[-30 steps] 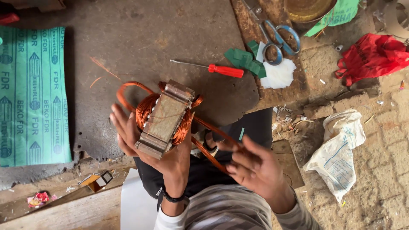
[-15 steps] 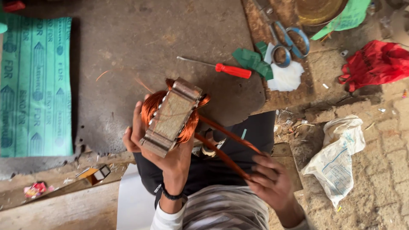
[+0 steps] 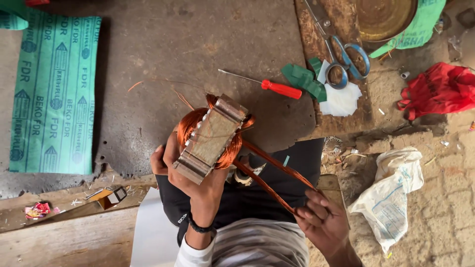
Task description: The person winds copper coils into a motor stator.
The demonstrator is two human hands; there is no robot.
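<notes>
so, from the left: a green printed sheet (image 3: 52, 94) lies flat on the grey slab (image 3: 198, 44). my left hand (image 3: 190, 170) is clasped around the grey laminated metal core wound with copper wire (image 3: 212, 137), held above my lap; its long axis tilts from lower left to upper right. a copper wire bundle (image 3: 274, 183) runs from it down and right to my right hand (image 3: 324, 222), which pinches its end. beyond the core lie a red-handled screwdriver (image 3: 269, 86), blue-handled scissors (image 3: 341, 54), green and white scraps (image 3: 321, 86), a red cloth (image 3: 438, 91) and a white plastic bag (image 3: 393, 195).
</notes>
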